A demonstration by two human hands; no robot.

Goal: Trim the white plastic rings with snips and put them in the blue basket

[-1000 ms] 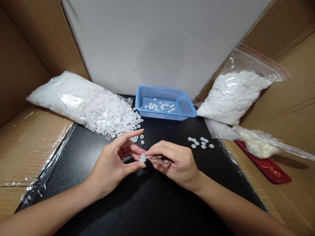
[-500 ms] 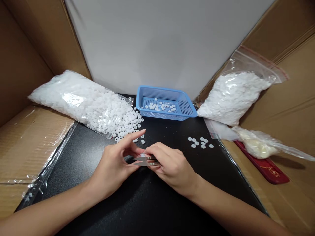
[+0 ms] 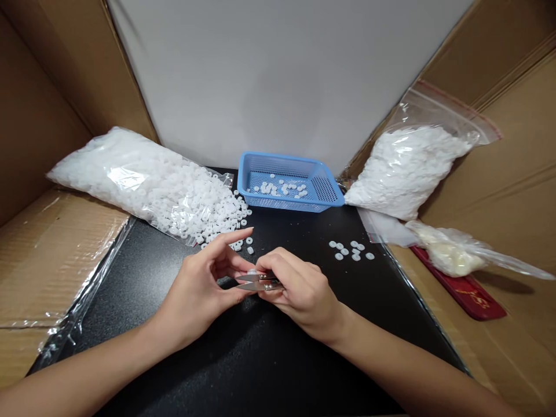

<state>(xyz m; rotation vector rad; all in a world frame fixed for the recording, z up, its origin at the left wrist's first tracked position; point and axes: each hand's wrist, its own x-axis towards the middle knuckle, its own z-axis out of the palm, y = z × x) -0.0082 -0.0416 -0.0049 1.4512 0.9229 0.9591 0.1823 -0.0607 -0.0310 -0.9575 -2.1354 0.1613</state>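
Observation:
My left hand [image 3: 204, 284] is closed in a pinch on a small white plastic ring [image 3: 252, 271], mostly hidden by the fingertips. The left index finger is raised above it. My right hand [image 3: 299, 289] is wrapped around a pair of small thread snips [image 3: 254, 286], whose two pointed metal blades aim left and stand a little apart. The white piece sits just beyond the upper blade; whether they touch I cannot tell. Both hands are close together above the black tabletop [image 3: 243, 359].
A clear bag of white rings [image 3: 143, 179] spills toward the middle. Behind the hands, a blue basket [image 3: 291, 202] holds several white pieces. More white discs [image 3: 356, 247] lie right. Bags of white material [image 3: 403, 168] and pale material [image 3: 456, 258] stand near a red object [image 3: 473, 298].
The view has shifted slightly. The snips have tilted a little, and more of the white ring shows above the blades. Both hands keep nearly the same pose.

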